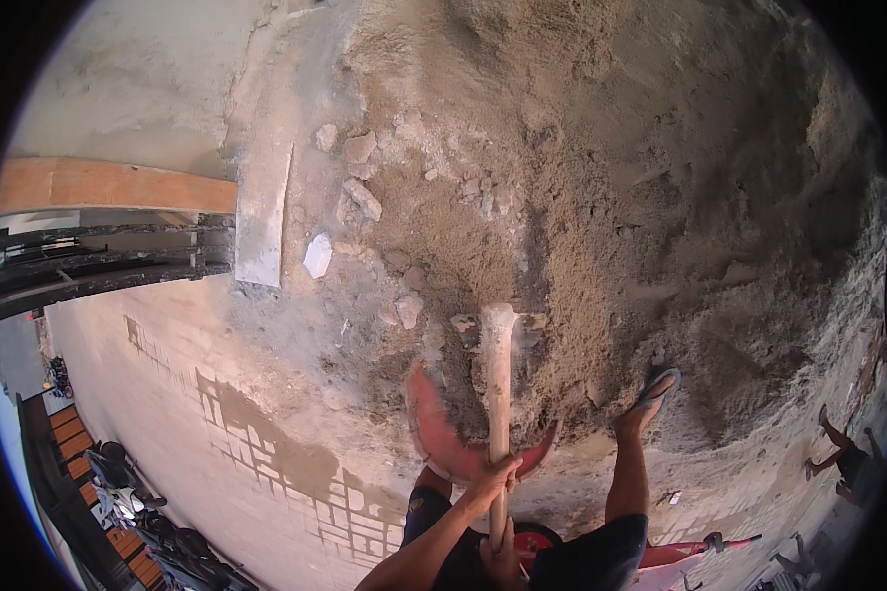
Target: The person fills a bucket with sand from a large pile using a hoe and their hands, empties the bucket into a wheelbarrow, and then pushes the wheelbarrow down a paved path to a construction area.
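A hoe with a pale wooden handle (499, 384) stretches away from me over a heap of damp sand (601, 227). Its metal head lies against the sand at the far end, with the blade mostly hidden. My left hand (491, 482) is wrapped round the handle's lower part. Closer to my body, my right hand (501, 559) also grips the handle, partly hidden by it. Beneath the handle sits a red curved pan (448, 433), its edge against the sand.
Stone lumps (360, 200) and a white shard (317, 255) lie left of the sand, near a flat board (263, 227). An orange beam (118, 185) juts in from the left. My sandalled foot (655, 391) stands at the sand's edge. Another person (848, 455) is far right; motorcycles (133, 492) are lower left.
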The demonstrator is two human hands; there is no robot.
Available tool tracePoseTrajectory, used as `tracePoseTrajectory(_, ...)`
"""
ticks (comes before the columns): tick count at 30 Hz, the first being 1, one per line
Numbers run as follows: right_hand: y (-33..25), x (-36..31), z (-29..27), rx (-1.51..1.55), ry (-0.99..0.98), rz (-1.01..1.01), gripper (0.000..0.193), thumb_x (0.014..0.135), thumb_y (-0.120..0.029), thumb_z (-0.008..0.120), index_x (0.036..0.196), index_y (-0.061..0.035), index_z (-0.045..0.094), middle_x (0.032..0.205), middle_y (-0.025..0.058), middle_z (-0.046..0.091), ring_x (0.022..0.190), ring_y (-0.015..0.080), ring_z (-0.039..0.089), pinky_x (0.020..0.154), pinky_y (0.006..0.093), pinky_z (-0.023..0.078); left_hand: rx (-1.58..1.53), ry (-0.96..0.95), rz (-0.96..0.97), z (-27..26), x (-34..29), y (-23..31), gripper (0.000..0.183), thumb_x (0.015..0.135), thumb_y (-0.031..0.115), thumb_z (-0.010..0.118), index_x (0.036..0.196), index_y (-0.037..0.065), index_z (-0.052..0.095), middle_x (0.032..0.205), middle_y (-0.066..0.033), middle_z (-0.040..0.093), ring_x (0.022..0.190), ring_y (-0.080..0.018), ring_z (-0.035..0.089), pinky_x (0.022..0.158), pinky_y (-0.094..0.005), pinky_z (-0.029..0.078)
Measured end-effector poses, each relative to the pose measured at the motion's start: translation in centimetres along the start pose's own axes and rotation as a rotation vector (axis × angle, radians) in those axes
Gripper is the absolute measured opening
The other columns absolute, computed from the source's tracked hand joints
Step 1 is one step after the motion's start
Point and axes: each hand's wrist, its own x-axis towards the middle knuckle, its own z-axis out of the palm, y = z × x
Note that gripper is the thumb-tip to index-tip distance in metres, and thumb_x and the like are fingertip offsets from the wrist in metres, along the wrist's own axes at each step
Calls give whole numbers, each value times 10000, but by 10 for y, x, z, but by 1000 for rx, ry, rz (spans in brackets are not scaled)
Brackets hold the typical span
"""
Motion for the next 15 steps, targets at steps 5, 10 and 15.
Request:
tracePoseTrajectory(5, -142, 189, -8, 169, 7, -503, 778, 931, -248, 596, 1497, -5, 121, 1123, 340, 590, 887, 445, 660, 708, 478, 557, 246, 184, 926, 32, -29, 229, 512, 960, 291, 585, 1324, 26, 344, 876, -65, 534, 591, -109, 550, 501, -261, 481)
tracePoseTrajectory(10, -315, 352, -30, 176, -155, -489, 727, 974, -346, 495, 1536, -173, 66, 1160, 290, 599, 999, 482, 591, 881, 488, 483, 718, 703, 1238, 5, 63, 434, 630, 984, 316, 513, 1478, 78, 204, 902, -181, 589, 658, -243, 589, 546, -355, 490)
tracePoseTrajectory(15, -199, 347, -23, 149, -202, -106, 737, 948, -301, 523, 1541, -221, 94, 1122, 276, 621, 1035, 435, 602, 930, 467, 457, 641, 590, 723, 13, 152, 309, 570, 960, 297, 514, 1402, 5, 304, 961, -272, 632, 847, -402, 648, 712, -426, 521)
